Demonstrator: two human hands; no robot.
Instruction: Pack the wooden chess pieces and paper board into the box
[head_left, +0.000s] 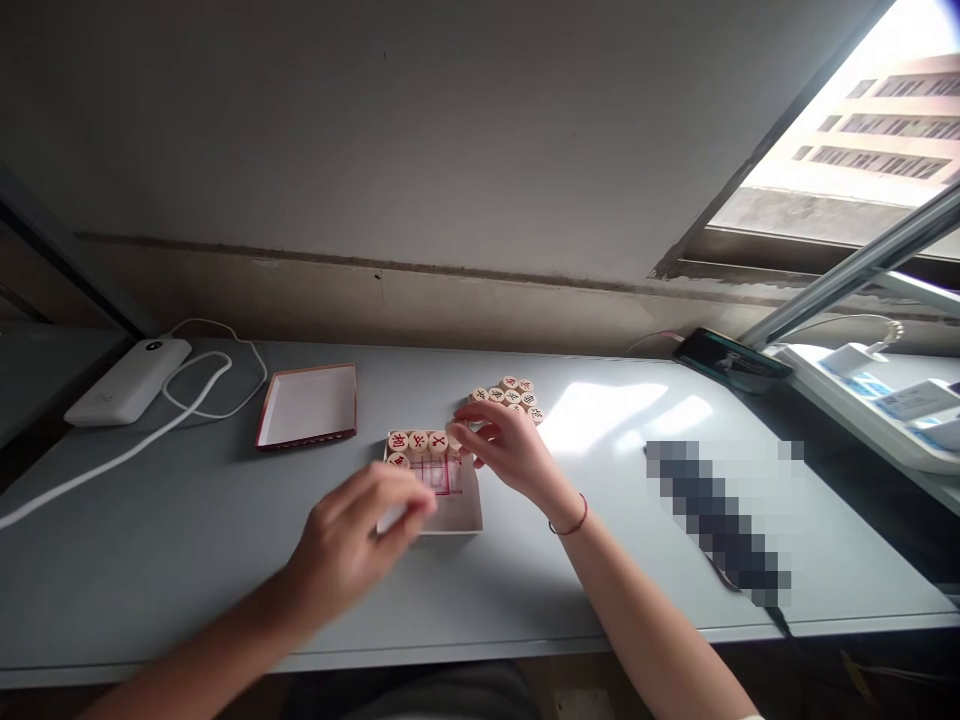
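A shallow white box (457, 515) has round wooden pieces with red characters (418, 441) in a row along its far edge, and one more below the row at the left. My right hand (504, 445) is at the box's far right corner, its thumb and fingers closed round a wooden piece (454, 438). Over the box's near left part is my left hand (360, 540), blurred, its fingertips pressed together; whatever they hold, if anything, cannot be made out. Behind my right hand lies a cluster of loose round pieces (512, 396).
A box lid (309, 405) lies open side up at the left. Farther left are a white power bank (131, 382) and a white cable (112, 462). A phone (731, 360) leans at the back right, near a white rack (870, 405). A pixelated dark object (720, 525) lies at the right.
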